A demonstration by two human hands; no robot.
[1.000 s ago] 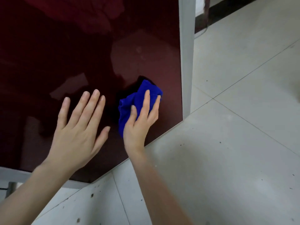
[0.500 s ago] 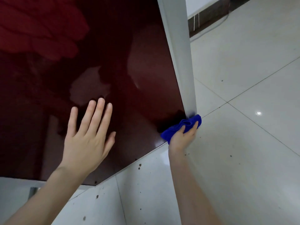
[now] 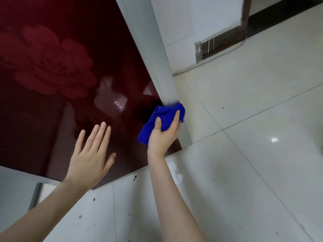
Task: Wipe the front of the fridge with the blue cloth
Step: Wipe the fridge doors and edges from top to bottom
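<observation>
- Gripping blue cloth (image 3: 165,113) w/ my right hand (image 3: 163,137): fingers & thumb curled round it, cloth bunched.
- Cloth pressed to fridge front (image 3: 52,119), lower right corner, touching grey side edge (image 3: 157,58).
- Left hand (image 3: 90,154): flat on door, fingers straight, slightly spread, holding nothing; near cloth, not touching it.
- Door: dark red gloss, flower motif (image 3: 49,63) upper left.
- Floor (image 3: 244,154): pale tiles, dark specks nr fridge base.
</observation>
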